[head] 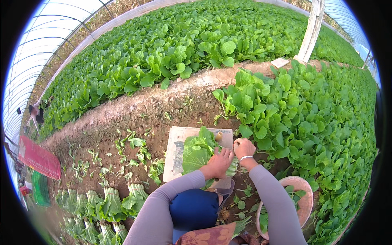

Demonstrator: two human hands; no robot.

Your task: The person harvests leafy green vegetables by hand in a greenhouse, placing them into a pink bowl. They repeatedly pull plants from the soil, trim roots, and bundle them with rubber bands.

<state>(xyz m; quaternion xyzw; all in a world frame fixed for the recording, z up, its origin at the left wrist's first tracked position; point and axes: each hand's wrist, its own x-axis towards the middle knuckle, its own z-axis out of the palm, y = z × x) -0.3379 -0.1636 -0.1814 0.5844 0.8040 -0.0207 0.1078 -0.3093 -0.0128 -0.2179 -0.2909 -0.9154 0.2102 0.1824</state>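
A bunch of leafy greens (196, 154) lies on a worn wooden board (173, 171), leaves to the left and pale stems to the right. My left hand (219, 163) is pressed over the bunch and grips it near the stems. Just past the stem ends is my right hand (244, 148), its fingers curled in at the board's right edge. Whether it holds something small cannot be made out. A short tube-like peg (219, 136) stands on the board behind the bunch.
Tied bunches of greens (111, 200) lie in rows on the soil at left. A pink basin (304, 196) with loose leaves stands by my right forearm. Growing greens (306, 122) border the right. A post (310, 30) rises behind; a green crate (40, 188) sits far left.
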